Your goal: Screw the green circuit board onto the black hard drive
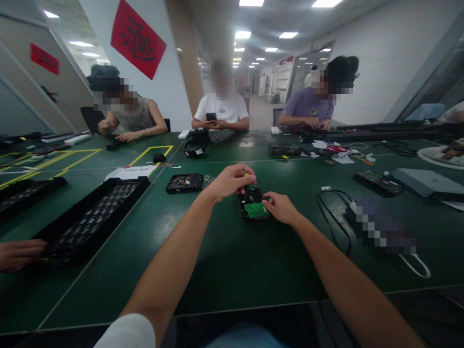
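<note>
On the green table in front of me lies a hard drive [256, 209], with its green circuit board facing up. My left hand [232, 182] is over the drive's far left corner. Its fingers are closed in a pinch around a small tool with a yellow top [247, 175]; most of the tool is hidden by the fingers. At the drive's right edge is my right hand [282, 208], thumb and fingertips closed on the casing. Left of the left hand, another hard drive [184, 182] lies beside a loose circuit board [208, 181].
A long black tray [97, 217] stands to the left, with another person's hand [21, 254] at its near end. Rightward lie a black cable [335, 189], another drive [377, 183] and a grey box [429, 182]. Several people sit across the table [232, 270].
</note>
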{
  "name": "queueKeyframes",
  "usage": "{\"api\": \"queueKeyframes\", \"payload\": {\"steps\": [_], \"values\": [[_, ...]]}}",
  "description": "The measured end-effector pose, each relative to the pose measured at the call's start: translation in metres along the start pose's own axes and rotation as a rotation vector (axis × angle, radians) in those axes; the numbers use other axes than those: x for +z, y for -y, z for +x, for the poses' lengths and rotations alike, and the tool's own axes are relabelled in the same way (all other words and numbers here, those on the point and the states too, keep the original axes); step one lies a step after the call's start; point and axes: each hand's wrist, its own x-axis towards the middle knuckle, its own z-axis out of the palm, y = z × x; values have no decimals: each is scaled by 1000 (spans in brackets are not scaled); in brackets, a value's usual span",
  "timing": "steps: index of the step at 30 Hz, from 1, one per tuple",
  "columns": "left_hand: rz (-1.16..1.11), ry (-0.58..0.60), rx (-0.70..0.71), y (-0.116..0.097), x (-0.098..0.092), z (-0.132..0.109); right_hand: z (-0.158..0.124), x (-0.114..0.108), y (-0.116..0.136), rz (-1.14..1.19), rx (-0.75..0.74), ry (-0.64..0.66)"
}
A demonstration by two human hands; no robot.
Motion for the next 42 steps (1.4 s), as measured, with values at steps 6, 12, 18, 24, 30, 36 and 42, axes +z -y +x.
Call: {"api": "queueKeyframes", "payload": {"steps": [6, 12, 18, 24, 30, 36, 42], "values": [[-107, 25, -37, 6, -4, 2, 1, 1, -1, 17, 19, 20], [-257, -2, -143, 7, -10, 1, 2, 1, -1, -8, -5, -4], [-18, -161, -90, 2, -4, -1, 0, -2, 5, -16, 7, 7], [-54, -13, -4, 4, 2, 2, 0, -1, 4, -4, 5, -1], [-102, 48, -52, 8, -2, 4, 1, 1, 0, -26, -3, -7], [-181, 31, -99, 8, -5, 3, -1, -1, 2, -9, 4, 7], [-65, -72, -99, 4, -3, 1, -1, -1, 4, -11, 2, 15]]}}
